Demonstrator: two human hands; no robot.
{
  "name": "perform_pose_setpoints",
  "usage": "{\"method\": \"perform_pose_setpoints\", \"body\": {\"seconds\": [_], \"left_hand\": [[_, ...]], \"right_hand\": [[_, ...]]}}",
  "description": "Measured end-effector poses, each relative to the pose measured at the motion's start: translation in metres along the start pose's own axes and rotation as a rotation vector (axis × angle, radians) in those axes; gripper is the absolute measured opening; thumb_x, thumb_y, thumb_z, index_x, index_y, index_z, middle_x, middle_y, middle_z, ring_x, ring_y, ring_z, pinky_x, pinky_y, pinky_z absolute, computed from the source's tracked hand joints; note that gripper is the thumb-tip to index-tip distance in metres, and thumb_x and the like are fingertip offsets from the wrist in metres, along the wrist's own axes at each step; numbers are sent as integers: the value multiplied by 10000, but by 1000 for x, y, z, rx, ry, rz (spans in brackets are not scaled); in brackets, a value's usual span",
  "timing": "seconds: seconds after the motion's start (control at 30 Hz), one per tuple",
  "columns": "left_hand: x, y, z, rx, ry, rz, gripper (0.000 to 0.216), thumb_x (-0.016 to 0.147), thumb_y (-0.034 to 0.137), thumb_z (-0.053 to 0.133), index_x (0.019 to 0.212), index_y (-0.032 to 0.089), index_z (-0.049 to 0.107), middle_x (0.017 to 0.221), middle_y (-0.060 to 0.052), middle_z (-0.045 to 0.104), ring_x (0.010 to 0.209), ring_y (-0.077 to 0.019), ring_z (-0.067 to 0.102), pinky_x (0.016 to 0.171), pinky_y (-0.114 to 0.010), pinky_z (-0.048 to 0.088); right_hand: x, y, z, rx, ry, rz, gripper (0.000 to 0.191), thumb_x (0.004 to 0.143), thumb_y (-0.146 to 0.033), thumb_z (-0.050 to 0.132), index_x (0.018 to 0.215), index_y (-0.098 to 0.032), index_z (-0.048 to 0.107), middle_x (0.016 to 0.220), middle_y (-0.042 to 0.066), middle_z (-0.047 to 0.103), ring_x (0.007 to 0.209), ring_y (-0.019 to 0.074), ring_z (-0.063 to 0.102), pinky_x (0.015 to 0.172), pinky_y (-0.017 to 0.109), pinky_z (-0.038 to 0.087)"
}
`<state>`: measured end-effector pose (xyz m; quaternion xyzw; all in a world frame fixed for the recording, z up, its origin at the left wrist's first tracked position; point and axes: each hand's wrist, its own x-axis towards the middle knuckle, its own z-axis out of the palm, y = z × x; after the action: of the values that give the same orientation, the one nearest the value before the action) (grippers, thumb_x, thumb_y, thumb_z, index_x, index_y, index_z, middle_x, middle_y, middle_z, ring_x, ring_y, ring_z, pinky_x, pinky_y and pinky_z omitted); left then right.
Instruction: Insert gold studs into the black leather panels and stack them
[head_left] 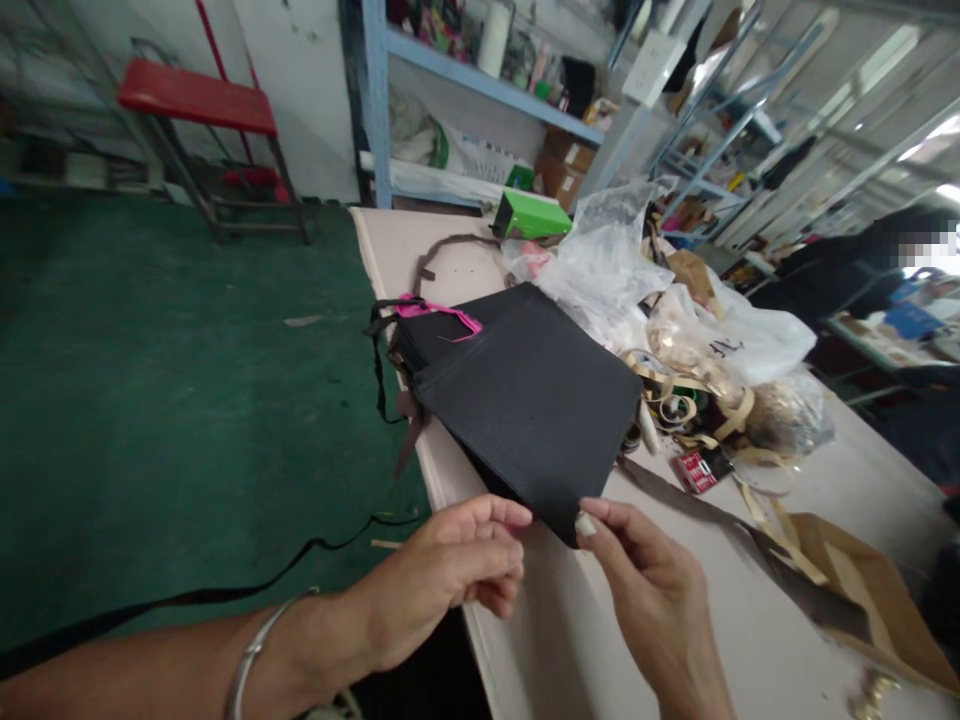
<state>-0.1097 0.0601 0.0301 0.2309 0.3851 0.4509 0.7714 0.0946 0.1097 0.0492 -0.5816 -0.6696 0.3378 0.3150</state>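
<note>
A black sheet (pixel 536 400) with a grained, leather-like surface lies at the table's left edge, over more black pieces (pixel 427 335). My right hand (pixel 660 590) pinches the sheet's near corner between thumb and fingers. Just left of that corner is my left hand (pixel 465 560), its fingers loosely bent and apart, with nothing seen in them. A bracelet circles the left wrist. Across the far left part of the black pieces runs a bright pink strip (pixel 450 315), and dark straps hang over the table edge there.
Clear plastic bags (pixel 607 260), rolls of tan tape (pixel 675 405) and a green box (pixel 531 213) crowd the table's far side. Brown paper (pixel 870 590) lies at right. A red stool (pixel 196 97) stands on the green floor. Another person (pixel 832 265) is at far right.
</note>
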Motion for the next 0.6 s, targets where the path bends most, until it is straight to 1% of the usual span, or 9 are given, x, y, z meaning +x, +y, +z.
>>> {"method": "perform_pose_setpoints", "body": {"seconds": [0.07, 0.13, 0.23, 0.3, 0.4, 0.5, 0.53, 0.6], "left_hand": [[1, 5, -6, 55, 104, 44, 428, 793, 357, 688, 1137, 140, 554, 704, 51, 558, 528, -56, 465, 500, -189, 384], [3, 8, -10, 104, 191, 95, 411, 812, 388, 680, 1124, 154, 552, 700, 66, 530, 467, -33, 371, 433, -177, 285], [7, 10, -13, 136, 239, 107, 386, 822, 417, 689, 1086, 163, 567, 736, 61, 528, 443, -16, 293, 401, -182, 185], [8, 11, -13, 139, 246, 76, 396, 806, 447, 707, 1048, 161, 579, 723, 61, 526, 430, -12, 252, 391, -190, 134], [6, 10, -13, 117, 241, 73, 397, 769, 492, 719, 956, 172, 575, 583, 96, 449, 401, -24, 214, 384, -204, 107], [3, 7, -13, 112, 229, 89, 400, 750, 537, 705, 882, 187, 562, 451, 128, 316, 379, -43, 196, 387, -208, 123], [2, 6, -13, 120, 248, 82, 412, 743, 545, 706, 896, 189, 564, 446, 128, 321, 379, -46, 200, 389, -206, 131], [0, 2, -13, 129, 309, 60, 450, 728, 555, 707, 958, 193, 570, 478, 118, 386, 383, -48, 218, 389, -201, 144]], "right_hand": [[27, -9, 4, -101, 69, -107, 272, 882, -435, 627, 1001, -215, 733, 843, 36, 740, 707, 174, 655, 674, 274, 512], [54, -18, 11, -242, 121, -240, 226, 900, -388, 587, 978, -223, 720, 865, 36, 734, 728, 182, 650, 708, 293, 497], [84, -26, 22, -481, 136, -390, 221, 941, -312, 491, 981, -211, 682, 864, 58, 710, 800, 224, 646, 754, 334, 473], [92, -28, 29, -595, 116, -440, 238, 964, -279, 430, 996, -200, 652, 853, 72, 691, 830, 252, 630, 751, 355, 457], [84, -26, 35, -627, 91, -469, 237, 985, -274, 392, 1003, -202, 617, 850, 71, 673, 814, 255, 616, 739, 361, 441], [57, -18, 35, -530, 49, -433, 222, 992, -294, 405, 997, -209, 611, 858, 55, 668, 805, 231, 621, 744, 349, 441], [47, -14, 35, -478, 19, -403, 218, 990, -297, 417, 999, -212, 617, 863, 49, 671, 807, 221, 623, 745, 341, 444], [27, -6, 33, -352, -42, -333, 206, 975, -299, 458, 994, -217, 645, 878, 37, 680, 808, 198, 627, 749, 322, 455]]}}
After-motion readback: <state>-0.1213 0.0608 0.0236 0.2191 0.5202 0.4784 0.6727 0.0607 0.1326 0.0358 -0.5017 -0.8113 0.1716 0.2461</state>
